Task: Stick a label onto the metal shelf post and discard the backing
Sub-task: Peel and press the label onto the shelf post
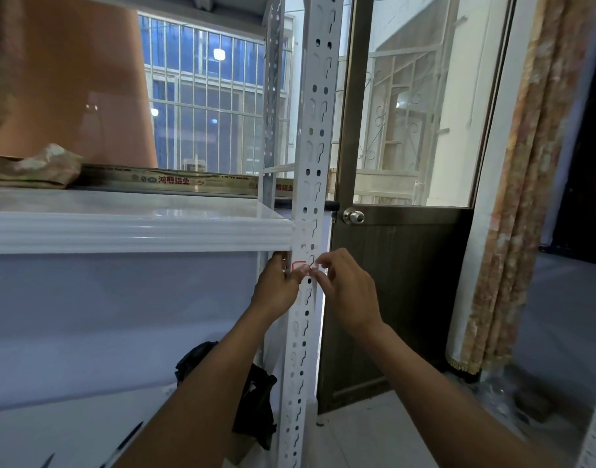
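A white perforated metal shelf post (310, 136) runs top to bottom through the middle of the view. A small white label with a red border (298, 266) lies against the post just below the white shelf (134, 231). My left hand (278, 287) reaches in from the left, its thumb pressing on the label and its fingers curled behind the post. My right hand (344, 288) comes from the right and pinches the label's right edge between thumb and forefinger. I cannot tell the backing apart from the label.
A dark door (401, 292) with a round metal knob (353, 216) stands right behind the post. A patterned curtain (523, 204) hangs at the right. A black bag (256, 396) lies under the shelf by the post's foot. A brown bundle (43, 167) rests on the shelf.
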